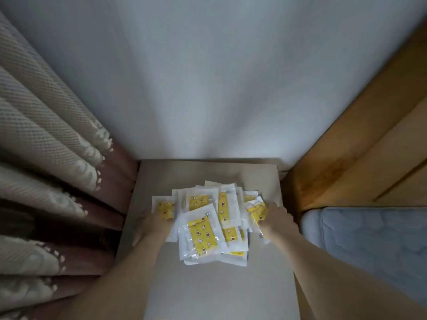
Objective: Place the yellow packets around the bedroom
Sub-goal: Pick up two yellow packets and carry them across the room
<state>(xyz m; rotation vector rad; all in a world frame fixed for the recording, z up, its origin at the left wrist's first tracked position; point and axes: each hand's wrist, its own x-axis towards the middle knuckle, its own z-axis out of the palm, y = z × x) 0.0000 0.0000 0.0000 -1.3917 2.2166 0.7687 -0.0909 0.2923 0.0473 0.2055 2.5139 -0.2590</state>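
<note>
Loose pile of yellow-printed packets in clear plastic sleeves (pixel 208 222) sits on the flat beige top of a small bedside cabinet (pixel 208 296), roughly centred, pushed a bit toward the white wall (pixel 208 77).

Left hand (pixel 153 227) is against the pile's left edge, fingers reaching onto or under the outer packets. Right hand (pixel 276 221) is at the right edge, fingers curled over the packets there. Whether either actually grips a packet or just brackets the stack, I cannot tell: fingertips are hidden and the frame is soft.

Surroundings: beige woven curtain with brown lower band (pixel 53 172) on the left, tan wooden bed frame (pixel 358 139) on the right, grey-blue quilted mattress (pixel 369 245) at lower right.

Looks like a gather or lift of the pile; nothing distributed yet.

Risks, my read:
- Sleeves look slick and overlap at odd angles; squeezing from both sides likely fans them out rather than lifting clean.
- Strays could slide off the left edge behind the curtain, or into the gap beside the bed frame.
- Lifting too many at once likely sheds the bottom ones.
</note>
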